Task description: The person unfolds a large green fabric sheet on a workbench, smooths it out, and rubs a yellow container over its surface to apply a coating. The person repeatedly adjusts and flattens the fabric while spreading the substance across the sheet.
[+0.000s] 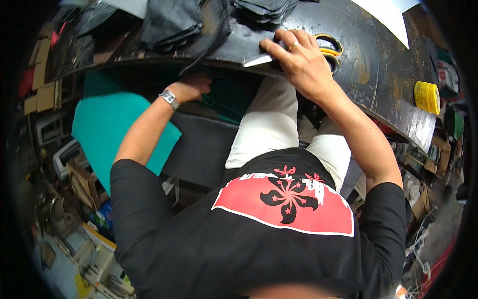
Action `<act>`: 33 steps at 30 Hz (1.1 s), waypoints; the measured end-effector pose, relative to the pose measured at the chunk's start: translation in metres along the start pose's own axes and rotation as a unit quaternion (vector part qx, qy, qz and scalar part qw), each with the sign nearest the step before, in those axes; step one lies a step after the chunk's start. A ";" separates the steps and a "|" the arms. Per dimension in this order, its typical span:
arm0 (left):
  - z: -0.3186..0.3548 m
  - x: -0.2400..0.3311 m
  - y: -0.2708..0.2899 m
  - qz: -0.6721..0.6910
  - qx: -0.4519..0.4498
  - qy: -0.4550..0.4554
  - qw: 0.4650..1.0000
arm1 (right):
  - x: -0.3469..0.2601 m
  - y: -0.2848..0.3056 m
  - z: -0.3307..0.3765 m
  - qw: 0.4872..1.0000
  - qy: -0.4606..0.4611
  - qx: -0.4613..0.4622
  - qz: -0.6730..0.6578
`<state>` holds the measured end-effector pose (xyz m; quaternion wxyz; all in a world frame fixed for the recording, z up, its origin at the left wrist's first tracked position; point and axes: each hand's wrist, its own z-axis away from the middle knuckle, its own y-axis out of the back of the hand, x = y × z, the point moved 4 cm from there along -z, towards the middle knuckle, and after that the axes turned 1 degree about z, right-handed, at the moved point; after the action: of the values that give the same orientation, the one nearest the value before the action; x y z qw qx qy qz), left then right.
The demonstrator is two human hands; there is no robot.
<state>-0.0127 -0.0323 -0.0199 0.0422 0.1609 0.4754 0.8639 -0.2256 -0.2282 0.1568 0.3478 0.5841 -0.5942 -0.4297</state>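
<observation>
My right hand (pixel 306 62) rests at the table's near edge, its fingers closed over a pair of scissors (pixel 329 50). The yellow-and-black handles stick out to its right, and a pale blade (pixel 257 61) points left past the edge. Lower and to the left, my left hand (pixel 193 87) is under the table edge with its fingers curled. A thin green cord or strip (pixel 207 100) shows just below the fingers; what they grip is hidden. Dark green material lies behind this hand. A dark fabric strip (pixel 211 42) hangs over the edge just above it.
On the black table (pixel 361 60) lie stacked dark fabric pieces (pixel 172 25) and another dark stack (pixel 266 10). At the right stands a yellow tub (pixel 426 97). A teal sheet (pixel 107 127) spreads by my left forearm, beside a black seat (pixel 199 149). Boxes and clutter line both sides.
</observation>
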 end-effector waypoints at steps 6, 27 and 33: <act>0.070 0.088 0.097 -0.007 0.092 -0.015 0.996 | 0.001 0.000 0.008 0.996 0.053 0.077 0.008; 0.203 0.263 0.222 -0.126 0.378 0.061 0.915 | -0.131 0.029 0.035 0.933 0.104 -0.068 -0.339; 0.218 0.301 0.269 -0.143 0.409 -0.024 0.901 | -0.137 0.072 0.030 0.924 0.022 0.114 -0.365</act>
<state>-0.2068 0.0652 0.3843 0.1067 0.1151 0.8039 0.5737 -0.2712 -0.0929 0.2227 0.1110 0.8058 -0.3767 -0.4432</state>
